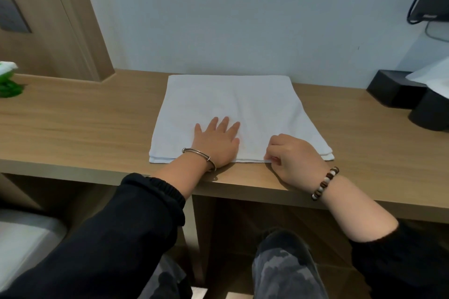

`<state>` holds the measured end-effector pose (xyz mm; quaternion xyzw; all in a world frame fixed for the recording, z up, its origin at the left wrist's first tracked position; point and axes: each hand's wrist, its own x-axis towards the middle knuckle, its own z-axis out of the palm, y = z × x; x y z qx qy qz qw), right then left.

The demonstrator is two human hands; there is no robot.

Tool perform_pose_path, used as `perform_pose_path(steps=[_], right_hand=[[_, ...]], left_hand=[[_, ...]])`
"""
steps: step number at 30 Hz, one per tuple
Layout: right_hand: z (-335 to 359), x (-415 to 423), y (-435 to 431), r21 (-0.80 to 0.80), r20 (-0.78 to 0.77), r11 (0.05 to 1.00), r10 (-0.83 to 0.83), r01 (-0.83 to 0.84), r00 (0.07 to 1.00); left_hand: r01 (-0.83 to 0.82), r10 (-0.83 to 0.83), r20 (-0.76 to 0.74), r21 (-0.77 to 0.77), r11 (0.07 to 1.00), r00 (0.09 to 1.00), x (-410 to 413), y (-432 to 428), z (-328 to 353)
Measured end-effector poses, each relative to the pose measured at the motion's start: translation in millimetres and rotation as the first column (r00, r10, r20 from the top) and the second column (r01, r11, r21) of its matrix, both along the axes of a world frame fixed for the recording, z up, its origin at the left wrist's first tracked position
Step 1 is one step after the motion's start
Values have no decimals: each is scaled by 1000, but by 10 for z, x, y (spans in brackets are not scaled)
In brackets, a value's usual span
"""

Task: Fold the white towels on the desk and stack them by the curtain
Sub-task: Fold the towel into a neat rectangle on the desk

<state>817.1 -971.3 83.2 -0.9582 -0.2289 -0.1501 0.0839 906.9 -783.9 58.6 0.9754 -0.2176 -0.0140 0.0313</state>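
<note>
The white towel (233, 109) lies half-folded, centred on the worktop (85, 116). The left hand (216, 142) presses flat, released; the right hand (291, 155) pinches the near hem. The next fold requires aligned edges.

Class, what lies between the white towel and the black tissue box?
Only bare wooden desk separates the white towel and black tissue box, shown in the head view.

A blurred green-and-white object (8, 80) sits far left. A black rectangular tissue box (393, 87) with white tissue (430, 77) stands far right, beside a black round container (430, 114).
</note>
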Motion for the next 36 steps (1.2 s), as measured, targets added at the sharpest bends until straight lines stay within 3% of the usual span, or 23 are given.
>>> perform_pose_path(steps=[3,6,12,19,28,33,36], right_hand=[[-19,-16,5,-4,-5,1000,-21,21,1000],[-26,-33,-2,4,-11,999,-40,40,999],[-28,-44,14,-8,-12,998,-66,66,998],[-32,-61,36,13,-27,993,-119,119,993],[-37,-55,82,6,-67,980,-196,197,978],[8,-45,63,4,-72,986,-167,167,983],[36,-77,57,11,4,991,-132,132,991]], left_hand=[[126,-124,24,-187,974,992,-61,43,102],[309,-315,42,-354,883,948,-175,90,256],[375,-364,90,-238,896,927,-344,28,344],[328,-318,78,-229,917,945,-363,19,432],[442,-431,182,-23,897,884,-466,-14,462],[479,-484,171,76,875,858,-488,-26,456],[470,-477,188,86,879,858,-497,-42,453]])
